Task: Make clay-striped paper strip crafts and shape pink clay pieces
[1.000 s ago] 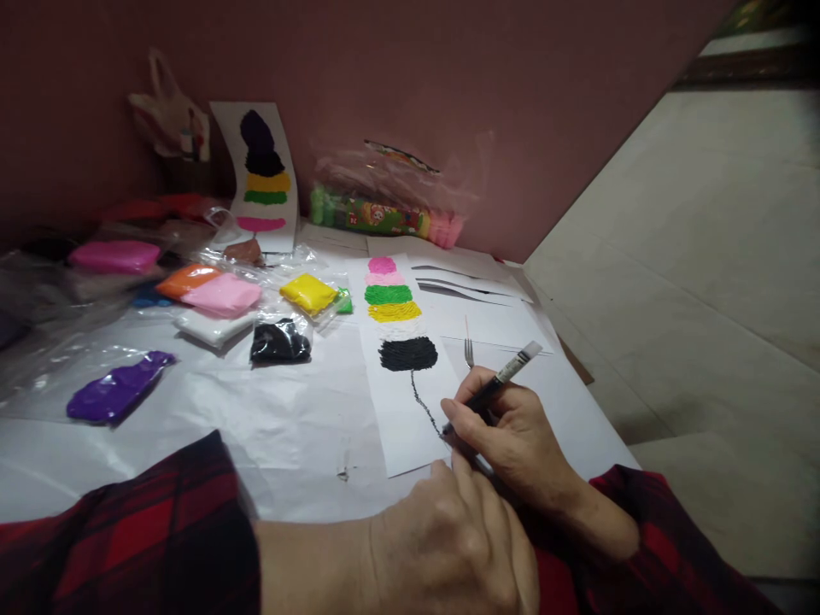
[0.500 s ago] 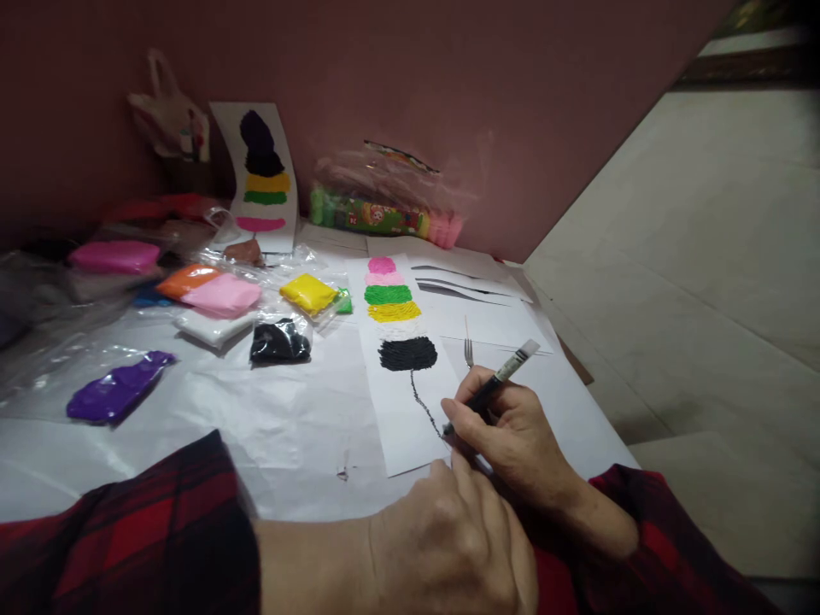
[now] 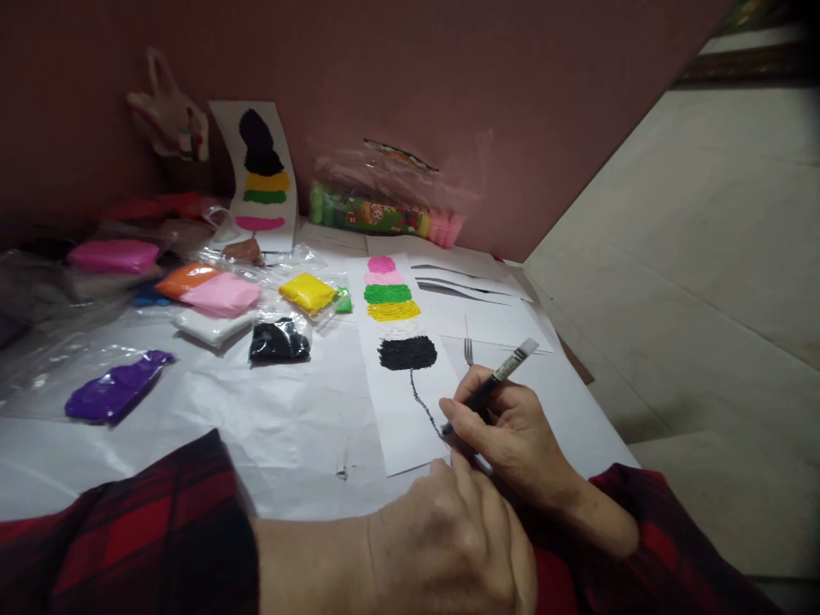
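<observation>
Basically nothing's moved since last frame. I've got the right grip clamped on a black pen, tip by the wavy black line on the paper strip on the surface; left grip sits at its near edge, can't tell if pinching.

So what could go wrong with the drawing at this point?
The right hand has the pen by the end of the thin black line, so a slip might spoil it. The left hand, at the near end of the paper strip, could nudge it. The fork beside might get knocked.
</observation>
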Tool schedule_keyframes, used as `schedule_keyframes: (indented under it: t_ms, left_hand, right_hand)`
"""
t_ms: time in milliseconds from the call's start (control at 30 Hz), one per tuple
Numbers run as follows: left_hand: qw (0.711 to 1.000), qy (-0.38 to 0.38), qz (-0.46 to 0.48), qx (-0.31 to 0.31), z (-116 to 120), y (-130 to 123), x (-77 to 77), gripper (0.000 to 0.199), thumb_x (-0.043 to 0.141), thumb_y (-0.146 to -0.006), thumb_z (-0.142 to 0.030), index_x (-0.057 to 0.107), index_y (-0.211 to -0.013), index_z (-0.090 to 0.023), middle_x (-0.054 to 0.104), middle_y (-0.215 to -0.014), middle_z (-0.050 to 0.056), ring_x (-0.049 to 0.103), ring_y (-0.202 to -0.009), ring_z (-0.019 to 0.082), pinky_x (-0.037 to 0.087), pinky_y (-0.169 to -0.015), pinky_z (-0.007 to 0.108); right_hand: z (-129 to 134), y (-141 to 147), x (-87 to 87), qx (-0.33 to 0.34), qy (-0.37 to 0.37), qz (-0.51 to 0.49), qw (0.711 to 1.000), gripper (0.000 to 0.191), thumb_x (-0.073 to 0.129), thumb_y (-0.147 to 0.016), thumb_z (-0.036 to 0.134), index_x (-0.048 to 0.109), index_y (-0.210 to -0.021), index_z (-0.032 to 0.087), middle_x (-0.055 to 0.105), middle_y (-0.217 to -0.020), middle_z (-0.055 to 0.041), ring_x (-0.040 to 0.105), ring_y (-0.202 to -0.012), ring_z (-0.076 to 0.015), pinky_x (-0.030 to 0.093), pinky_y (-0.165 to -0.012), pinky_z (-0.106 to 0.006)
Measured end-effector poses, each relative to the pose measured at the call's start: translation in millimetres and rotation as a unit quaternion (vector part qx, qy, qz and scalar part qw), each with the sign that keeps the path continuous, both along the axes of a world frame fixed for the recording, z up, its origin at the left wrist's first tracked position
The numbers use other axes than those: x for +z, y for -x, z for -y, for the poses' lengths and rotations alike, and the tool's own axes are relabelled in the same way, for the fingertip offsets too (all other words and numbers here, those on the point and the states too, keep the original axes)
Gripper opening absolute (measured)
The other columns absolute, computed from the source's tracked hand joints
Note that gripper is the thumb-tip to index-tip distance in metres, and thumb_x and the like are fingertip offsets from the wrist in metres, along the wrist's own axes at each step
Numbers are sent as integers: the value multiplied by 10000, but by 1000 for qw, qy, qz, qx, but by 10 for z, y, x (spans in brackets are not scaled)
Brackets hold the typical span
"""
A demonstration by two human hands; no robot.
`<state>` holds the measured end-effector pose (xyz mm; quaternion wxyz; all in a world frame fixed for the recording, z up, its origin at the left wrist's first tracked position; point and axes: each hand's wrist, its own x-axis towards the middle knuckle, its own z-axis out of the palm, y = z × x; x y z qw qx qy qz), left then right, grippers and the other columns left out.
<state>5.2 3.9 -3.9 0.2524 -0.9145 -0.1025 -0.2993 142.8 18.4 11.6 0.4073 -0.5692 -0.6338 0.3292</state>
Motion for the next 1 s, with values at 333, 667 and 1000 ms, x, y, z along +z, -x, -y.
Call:
schedule_keyframes:
  t_ms: [333, 667, 1000]
  left_hand:
    - [1000, -3, -1, -6, -11, 2, 17, 122, 539, -786, -132, 646, -825, -87, 688, -688, 88, 620, -575, 210, 470, -507, 327]
    - [1000, -6, 1, 6, 11, -4, 17, 96, 569, -778, -155, 643, -799, -97, 688, -678, 75, 591, -548, 195, 433, -485, 324]
    - [1000, 9, 8, -4, -13, -3, 47, 49, 559, -763, -141, 600, -751, -118, 656, -622, 55, 566, -502, 186, 399, -441, 314]
  right_hand:
    - [5, -11, 8, 1, -2, 14, 1000, 224, 588, -825, 218, 481, -630, 191, 465, -540, 63, 421, -500, -86, 375, -490, -228]
    - [5, -3, 16, 3, -7, 22, 1000, 219, 584, -820, 211, 479, -629, 191, 461, -533, 65, 422, -493, -85, 374, -484, -228]
    - [6, 1, 34, 6, -1, 22, 1000, 210, 584, -817, 211, 483, -634, 192, 460, -526, 66, 415, -487, -87, 374, -481, -230]
